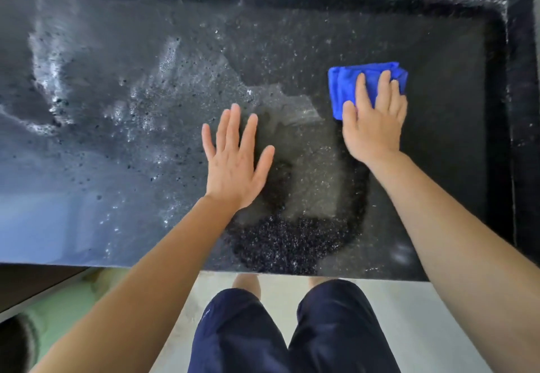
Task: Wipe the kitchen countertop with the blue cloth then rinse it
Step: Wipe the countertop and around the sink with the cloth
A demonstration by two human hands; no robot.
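A folded blue cloth (344, 86) lies flat on the dark speckled countertop (146, 109), toward its right side. My right hand (374, 121) presses down on the cloth, fingers spread over its near half. My left hand (236, 159) rests flat on the counter to the left of the cloth, fingers apart, holding nothing. Wet streaks and droplets glisten across the left and middle of the countertop.
A raised dark ledge (520, 109) borders the counter along the right and the back. The counter's front edge (117, 266) runs just in front of my legs in dark shorts (292, 331). Pale floor (438, 314) shows below; a dark panel sits at lower left.
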